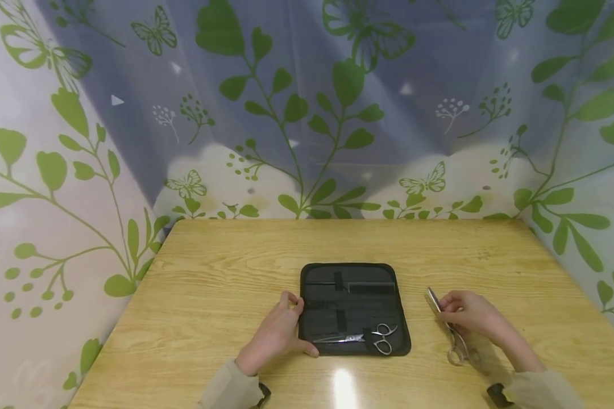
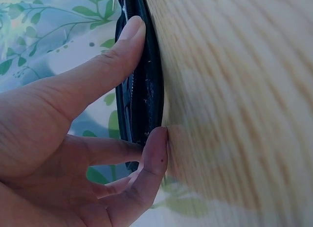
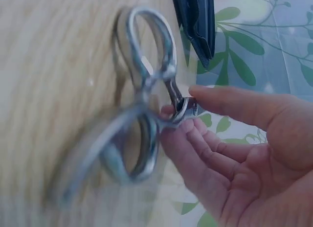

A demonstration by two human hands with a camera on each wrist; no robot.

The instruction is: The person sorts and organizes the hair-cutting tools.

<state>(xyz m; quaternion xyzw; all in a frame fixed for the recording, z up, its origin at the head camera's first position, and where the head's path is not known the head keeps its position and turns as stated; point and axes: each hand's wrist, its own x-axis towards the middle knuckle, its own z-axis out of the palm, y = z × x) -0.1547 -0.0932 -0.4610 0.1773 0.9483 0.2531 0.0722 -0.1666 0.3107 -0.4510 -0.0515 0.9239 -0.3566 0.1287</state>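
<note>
Wooden table [image 1: 235, 261], leaf-print curtain [image 1: 307, 113] behind. Black zip tool case [image 1: 355, 309] lies open flat at table centre; a comb [image 1: 370, 287] sits in its upper slot, and one pair of hairdressing scissors [image 1: 368, 337] is strapped along its 6 o'clock edge, finger rings toward 3 o'clock.

Left hand [image 1: 278, 335]: at the case's 9 o'clock edge, thumb and fingers loosely spread, tips resting on the zip border and the table beside it. Pinning, not gripping.

Right hand [image 1: 468, 315]: at 3 o'clock of the case, well apart from it, fingers and thumb pinching a second pair of scissors [image 1: 447, 326] near the pivot. Blades closed, tip toward 11 o'clock, rings toward 6 o'clock, low over the table; contact unclear.

Scissors look: bright steel, slim blades, two oval rings with a small finger rest; wrist view blurred.

Judgement: keep blades closed, hold at the pivot for control, and keep the left hand steadying the case so it does not slide.
</note>
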